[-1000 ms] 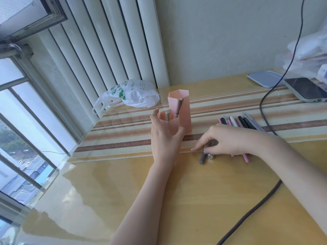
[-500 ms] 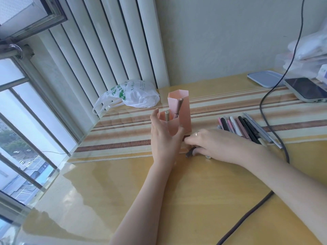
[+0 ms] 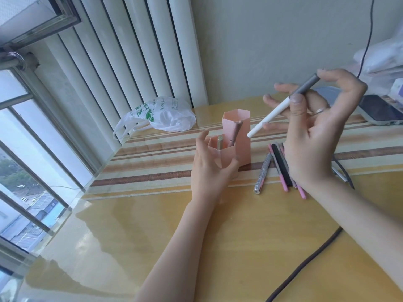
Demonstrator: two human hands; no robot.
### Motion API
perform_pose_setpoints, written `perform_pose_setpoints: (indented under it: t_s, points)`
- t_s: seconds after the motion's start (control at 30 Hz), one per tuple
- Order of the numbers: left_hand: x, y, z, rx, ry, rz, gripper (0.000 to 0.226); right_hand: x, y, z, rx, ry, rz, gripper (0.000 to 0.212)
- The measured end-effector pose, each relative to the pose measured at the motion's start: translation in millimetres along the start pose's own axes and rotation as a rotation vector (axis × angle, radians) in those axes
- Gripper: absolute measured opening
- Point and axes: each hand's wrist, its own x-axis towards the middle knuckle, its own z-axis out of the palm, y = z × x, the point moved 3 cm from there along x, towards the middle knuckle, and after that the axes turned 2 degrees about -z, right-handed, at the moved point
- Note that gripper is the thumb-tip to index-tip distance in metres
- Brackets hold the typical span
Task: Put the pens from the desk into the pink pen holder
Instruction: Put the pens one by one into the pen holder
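The desk (image 3: 218, 236) is of yellow wood with a glossy cover and a striped cloth across it. On it stand the pink pen holder (image 3: 238, 140), a row of pens (image 3: 281, 166), a white plastic bag (image 3: 161, 115), a phone (image 3: 379, 111) and a dark cable (image 3: 305, 264).

Bare forearms, ring (image 3: 318, 110) on right hand (image 3: 314, 136)

Bright daylight from the window (image 3: 26, 149) at left glares off the glossy desk (image 3: 130, 247); wide-angle edges bend.
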Motion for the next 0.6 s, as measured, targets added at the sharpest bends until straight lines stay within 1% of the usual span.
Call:
perform_pose_setpoints:
  t_s: [0.13,0.27,0.33,0.37,0.4,0.43,0.47,0.53,0.6]
  points:
    - [0,2,0,0.017,-0.006,0.049,0.074,-4,5,3,0.010,0.010,0.048,0.028]
    - [0,4,1,0.031,-0.031,0.086,0.078,-13,14,7,-0.015,-0.074,0.083,0.027]
    - [0,4,1,0.027,-0.035,0.096,0.078,-17,20,11,-0.135,-0.149,0.040,0.025]
    - [-1,4,1,0.022,-0.038,0.102,0.078,-19,27,11,-0.238,-0.192,0.016,0.019]
    - [-1,4,1,0.021,-0.041,0.104,0.078,-22,34,11,-0.361,-0.246,-0.003,0.007]
    - [-1,3,1,0.024,-0.041,0.107,0.078,-24,40,12,-0.481,-0.291,-0.008,0.009]
    - [-1,3,1,0.031,-0.038,0.113,0.078,-27,47,11,-0.560,-0.334,-0.009,0.022]
    - [-1,3,1,0.043,-0.029,0.125,0.078,-29,55,13,-0.570,-0.400,-0.014,0.033]
    - [-1,4,1,0.051,-0.025,0.119,0.077,-29,59,14,-0.580,-0.430,-0.041,0.035]
